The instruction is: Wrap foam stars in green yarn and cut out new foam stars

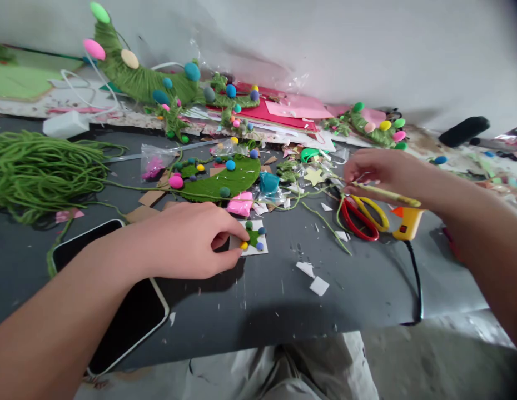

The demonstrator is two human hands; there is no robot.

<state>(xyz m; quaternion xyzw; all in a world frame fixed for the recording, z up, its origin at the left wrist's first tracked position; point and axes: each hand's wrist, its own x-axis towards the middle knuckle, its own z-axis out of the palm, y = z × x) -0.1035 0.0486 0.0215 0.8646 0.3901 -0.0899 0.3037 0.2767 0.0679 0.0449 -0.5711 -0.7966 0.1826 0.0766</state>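
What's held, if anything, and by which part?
Left hand: at the green star, by its yellow ball; grip or touch unclear. Right hand: yellow stick, apparently by one end.

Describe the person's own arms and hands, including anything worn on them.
Both forearms are bare, with no sleeves showing. The left hand and right hand are ungloved. No watch, bracelet or ring shows, though the right hand's fingers are partly hidden.
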